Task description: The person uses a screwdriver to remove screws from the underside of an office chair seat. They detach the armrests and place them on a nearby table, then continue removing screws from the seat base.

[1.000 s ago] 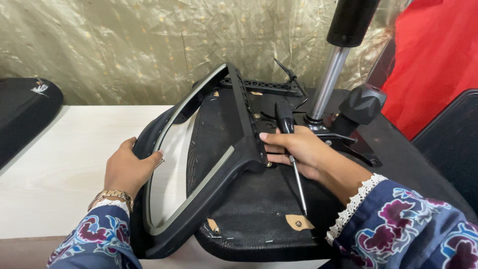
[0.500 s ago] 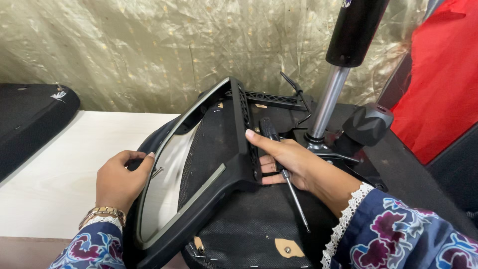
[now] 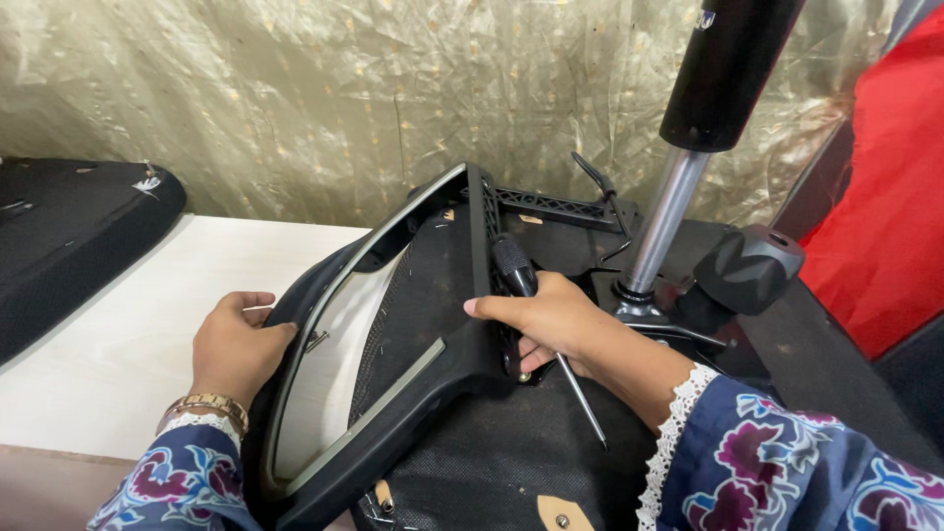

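- The left hand (image 3: 234, 351) is laid palm down, fingers (image 3: 248, 300) curled in a grip, wrist bent.
- The right hand (image 3: 546, 320) is closed, fingers (image 3: 492, 308) stretched leftward, forearm angled in from the lower right.

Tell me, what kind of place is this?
Likely a small workshop for putting together or repairing office chairs: an upturned chair seat with its gas-lift column lies on a pale worktable, and the right hand holds a screwdriver.
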